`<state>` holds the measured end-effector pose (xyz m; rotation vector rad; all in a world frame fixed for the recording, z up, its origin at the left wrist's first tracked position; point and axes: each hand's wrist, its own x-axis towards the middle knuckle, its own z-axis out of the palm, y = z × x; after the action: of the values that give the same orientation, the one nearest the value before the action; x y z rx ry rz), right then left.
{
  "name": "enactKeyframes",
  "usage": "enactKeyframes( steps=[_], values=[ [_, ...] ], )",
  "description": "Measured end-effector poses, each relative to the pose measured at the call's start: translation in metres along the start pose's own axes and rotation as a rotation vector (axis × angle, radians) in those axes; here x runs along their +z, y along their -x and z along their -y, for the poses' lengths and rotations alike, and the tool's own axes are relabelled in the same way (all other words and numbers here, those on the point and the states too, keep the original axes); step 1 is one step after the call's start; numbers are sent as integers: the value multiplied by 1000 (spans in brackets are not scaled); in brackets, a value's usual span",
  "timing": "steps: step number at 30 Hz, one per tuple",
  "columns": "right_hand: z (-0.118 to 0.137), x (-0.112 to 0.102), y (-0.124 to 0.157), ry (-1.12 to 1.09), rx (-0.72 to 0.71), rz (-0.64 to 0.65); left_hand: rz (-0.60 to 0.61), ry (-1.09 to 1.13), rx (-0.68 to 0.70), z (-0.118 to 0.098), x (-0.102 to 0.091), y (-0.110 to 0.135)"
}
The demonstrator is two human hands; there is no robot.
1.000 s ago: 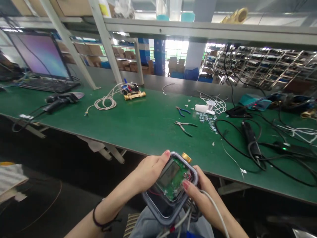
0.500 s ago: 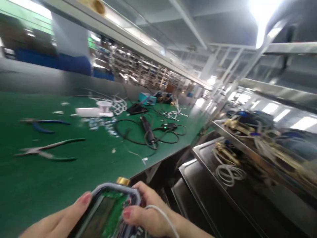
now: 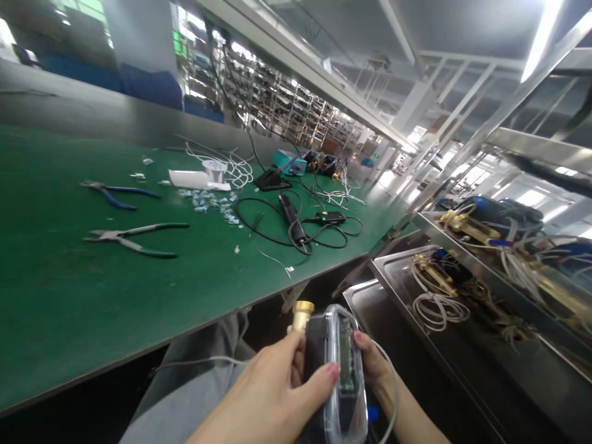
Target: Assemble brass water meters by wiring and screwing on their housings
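A meter unit [image 3: 340, 376] with a clear cover, a green circuit board inside and a brass fitting [image 3: 301, 313] on its top is held edge-on over my lap, off the bench's near edge. My left hand [image 3: 272, 394] wraps its left side, thumb across the cover. From the right, my right hand [image 3: 375, 369] grips it, fingertips on the cover's rim. A white cable [image 3: 391, 394] loops from the unit past my right wrist.
The green bench [image 3: 92, 290] carries two pliers [image 3: 134, 237], a solder spool [image 3: 213, 169], small loose parts, black cables and a soldering iron [image 3: 292, 219]. To the right stand steel trays [image 3: 430, 320] holding brass meter bodies and coiled white cables [image 3: 435, 307].
My view swung right from the bench to the steel trays. The unit turned from face-up to edge-on and moved rightward off the bench edge, both hands still on it.
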<state>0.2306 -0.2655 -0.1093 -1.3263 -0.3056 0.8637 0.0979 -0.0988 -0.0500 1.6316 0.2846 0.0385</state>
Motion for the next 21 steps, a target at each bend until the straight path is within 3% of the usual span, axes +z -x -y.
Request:
enactKeyframes(
  steps=[4, 9, 16, 21],
  values=[
    [-1, -3, 2, -11, 16, -13, 38, -66, -9, 1, 3, -3],
    [1, -4, 0, -12, 32, 30, 72, -97, -38, 16, -13, -12],
    [1, -5, 0, -48, 30, 83, 154, 101, -104, 25, -17, -21],
    [-1, -9, 1, -45, 2, 19, 149, 183, -167, 43, -22, -27]
  ],
)
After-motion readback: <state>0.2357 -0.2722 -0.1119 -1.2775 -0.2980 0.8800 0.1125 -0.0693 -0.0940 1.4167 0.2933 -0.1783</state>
